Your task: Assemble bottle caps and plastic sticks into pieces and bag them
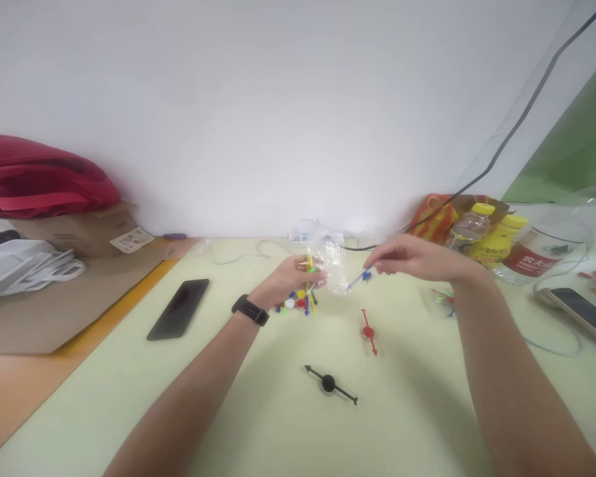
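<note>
My left hand, with a black watch on its wrist, is closed on a small clear plastic bag and some coloured sticks. My right hand pinches a thin blue arrow-shaped stick, whose far end is at the bag's mouth. Under the left hand lie small coloured discs and sticks. Nearer me on the pale green table lie a red arrow spinner and a black arrow spinner.
A black phone lies at left by cardboard and a red bag. At right stand yellow-capped bottles, a jar, another phone and a black cable.
</note>
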The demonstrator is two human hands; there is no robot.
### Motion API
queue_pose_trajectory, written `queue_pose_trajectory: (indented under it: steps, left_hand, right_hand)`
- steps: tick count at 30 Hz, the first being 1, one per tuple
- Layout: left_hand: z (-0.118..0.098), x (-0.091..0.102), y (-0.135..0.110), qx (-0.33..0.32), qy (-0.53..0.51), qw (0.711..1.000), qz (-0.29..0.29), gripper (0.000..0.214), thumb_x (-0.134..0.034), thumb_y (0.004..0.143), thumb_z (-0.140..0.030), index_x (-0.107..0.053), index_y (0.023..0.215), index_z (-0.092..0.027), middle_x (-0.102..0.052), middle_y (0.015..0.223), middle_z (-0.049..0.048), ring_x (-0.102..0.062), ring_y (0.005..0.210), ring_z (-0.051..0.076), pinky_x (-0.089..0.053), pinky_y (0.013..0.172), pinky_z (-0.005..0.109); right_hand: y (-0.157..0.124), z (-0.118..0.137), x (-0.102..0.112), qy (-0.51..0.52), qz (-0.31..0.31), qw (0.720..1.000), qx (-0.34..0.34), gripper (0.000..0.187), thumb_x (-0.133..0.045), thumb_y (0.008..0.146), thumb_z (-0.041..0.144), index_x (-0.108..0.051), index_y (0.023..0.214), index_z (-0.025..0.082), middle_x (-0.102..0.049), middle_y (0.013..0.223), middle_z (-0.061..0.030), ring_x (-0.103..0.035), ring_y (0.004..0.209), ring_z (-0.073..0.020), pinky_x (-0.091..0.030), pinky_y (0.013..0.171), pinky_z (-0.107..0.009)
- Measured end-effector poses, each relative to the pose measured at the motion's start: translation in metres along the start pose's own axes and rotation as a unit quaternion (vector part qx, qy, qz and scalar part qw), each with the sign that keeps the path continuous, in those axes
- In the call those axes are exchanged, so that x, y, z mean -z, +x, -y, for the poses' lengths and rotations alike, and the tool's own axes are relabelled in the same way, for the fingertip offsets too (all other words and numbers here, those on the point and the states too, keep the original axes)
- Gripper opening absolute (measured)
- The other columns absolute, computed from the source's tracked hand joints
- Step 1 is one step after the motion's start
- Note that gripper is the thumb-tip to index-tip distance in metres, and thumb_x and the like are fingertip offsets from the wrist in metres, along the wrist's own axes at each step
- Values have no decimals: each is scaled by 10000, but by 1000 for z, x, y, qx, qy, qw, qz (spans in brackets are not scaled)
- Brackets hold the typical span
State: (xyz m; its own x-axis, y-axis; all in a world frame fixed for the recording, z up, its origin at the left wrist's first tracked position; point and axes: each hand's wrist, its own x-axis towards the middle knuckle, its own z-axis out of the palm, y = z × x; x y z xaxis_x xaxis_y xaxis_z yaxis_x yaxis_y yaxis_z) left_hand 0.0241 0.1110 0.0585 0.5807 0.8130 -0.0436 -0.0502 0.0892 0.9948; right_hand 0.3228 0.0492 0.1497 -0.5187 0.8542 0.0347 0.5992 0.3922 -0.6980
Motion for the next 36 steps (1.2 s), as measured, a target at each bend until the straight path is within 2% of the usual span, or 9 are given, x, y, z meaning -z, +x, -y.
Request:
queue_pose_trajectory:
  steps: [3,5,8,16,23,32,36]
  left_hand:
    - [3,0,0,18,54,998,11,453,-922,712,-314,-724,1076,-130,-733,979,119,-715,869,207,-554,790,325]
    - [6,1,1,29,80,996,16,491,-929,696,-315,-730,1105,-131,-742,1012,136,-720,865,212,-554,767,320]
    - [9,1,2,31,95,994,42,511,-935,681,-304,-733,1120,-137,-749,1047,152,-725,872,214,-566,799,337]
    - [0,-7,-2,13,143,988,63,494,-929,683,-319,-746,1117,-170,-754,1038,118,-711,907,206,-563,860,352]
    - [-2,-11,-2,-17,182,981,67,452,-918,687,-326,-753,1084,-184,-751,1038,109,-707,903,205,-547,848,345]
    - [-1,-14,-2,-33,197,977,79,474,-903,715,-361,-731,1117,-179,-752,1095,121,-712,958,230,-545,856,354]
    - [-1,-10,-2,-25,156,985,66,488,-911,719,-335,-721,1142,-184,-752,1110,118,-711,998,238,-538,912,376]
  right_hand:
    - [-2,4,2,43,-174,984,5,327,-664,913,493,-765,1059,218,-755,902,-82,-676,816,-215,-550,757,-351]
    - [1,7,-2,64,-263,963,8,308,-673,915,500,-727,1013,214,-753,886,-83,-685,799,-210,-553,750,-350]
    - [9,10,-8,65,-321,945,6,288,-699,899,493,-700,947,210,-750,852,-77,-704,789,-219,-552,733,-346]
    - [22,2,-17,-21,-301,953,28,275,-658,897,448,-763,923,194,-769,898,-75,-692,841,-247,-532,752,-358]
    - [26,-4,-19,-40,-289,956,18,231,-618,896,346,-701,1049,196,-729,817,-57,-671,746,-224,-488,630,-312]
    - [29,2,-26,-53,-274,960,15,149,-634,860,301,-691,918,177,-674,697,-20,-563,593,-150,-410,544,-263]
    - [25,3,-20,-66,-312,948,5,163,-609,880,316,-688,902,175,-666,713,-22,-550,591,-146,-399,535,-260]
